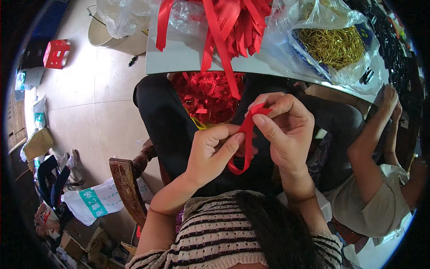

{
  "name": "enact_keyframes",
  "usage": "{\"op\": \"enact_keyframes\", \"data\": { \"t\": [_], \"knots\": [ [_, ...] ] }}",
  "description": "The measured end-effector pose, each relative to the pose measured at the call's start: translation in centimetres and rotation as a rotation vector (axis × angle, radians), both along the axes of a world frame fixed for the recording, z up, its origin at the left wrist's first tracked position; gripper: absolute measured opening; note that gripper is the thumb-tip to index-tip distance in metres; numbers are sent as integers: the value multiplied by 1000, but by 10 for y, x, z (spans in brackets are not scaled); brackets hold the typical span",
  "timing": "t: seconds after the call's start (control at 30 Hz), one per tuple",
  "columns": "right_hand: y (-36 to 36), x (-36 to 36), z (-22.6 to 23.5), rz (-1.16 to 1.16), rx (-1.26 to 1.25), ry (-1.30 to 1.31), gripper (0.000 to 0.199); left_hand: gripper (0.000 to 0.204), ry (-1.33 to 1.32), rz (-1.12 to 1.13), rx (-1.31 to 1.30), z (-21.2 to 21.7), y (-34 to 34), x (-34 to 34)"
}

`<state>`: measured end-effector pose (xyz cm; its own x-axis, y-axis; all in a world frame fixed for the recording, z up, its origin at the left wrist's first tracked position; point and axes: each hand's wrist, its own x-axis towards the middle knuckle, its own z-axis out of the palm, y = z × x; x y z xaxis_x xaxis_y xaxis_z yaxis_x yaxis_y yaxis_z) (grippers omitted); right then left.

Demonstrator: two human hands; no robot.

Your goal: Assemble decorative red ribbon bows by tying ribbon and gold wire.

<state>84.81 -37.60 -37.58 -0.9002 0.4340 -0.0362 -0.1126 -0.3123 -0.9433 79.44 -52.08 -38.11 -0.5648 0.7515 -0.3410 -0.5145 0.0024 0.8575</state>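
Note:
Between my two hands is a looped red ribbon [249, 150], held up above my lap. My left hand [214, 150] pinches one side of it between thumb and fingertips. The upper end is pinched by my right hand [289, 127], its thumb pressing the ribbon against the fingers. The loop hangs down below the fingers of both hands. Just beyond them, between my knees, a heap of red ribbon pieces [204, 96] lies in a container with a yellow edge. More red ribbon strips [242, 33] are piled on the table, one long strip hanging over its front edge.
A clear plastic bag of gold cord [331, 47] lies on the white table [179, 60]. At the right sits another person [374, 188]. A wooden chair arm [127, 186] is at my left. On the floor stand a beige bucket [103, 33] and a red crate [56, 54].

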Motion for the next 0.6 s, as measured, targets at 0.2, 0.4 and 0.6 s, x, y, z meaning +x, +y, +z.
{"op": "enact_keyframes", "data": {
  "t": [0.2,0.4,0.6],
  "knots": [
    [-4,4,7,-6,-44,-116,13,21,6,37,20,-3,3,7],
    [0,-1,2,-151,76,-83,13,37,127,-1,-41,0,9,14],
    [22,-9,3,-343,59,-36,16,34,-15,-61,38,-1,-3,6]
  ]
}}
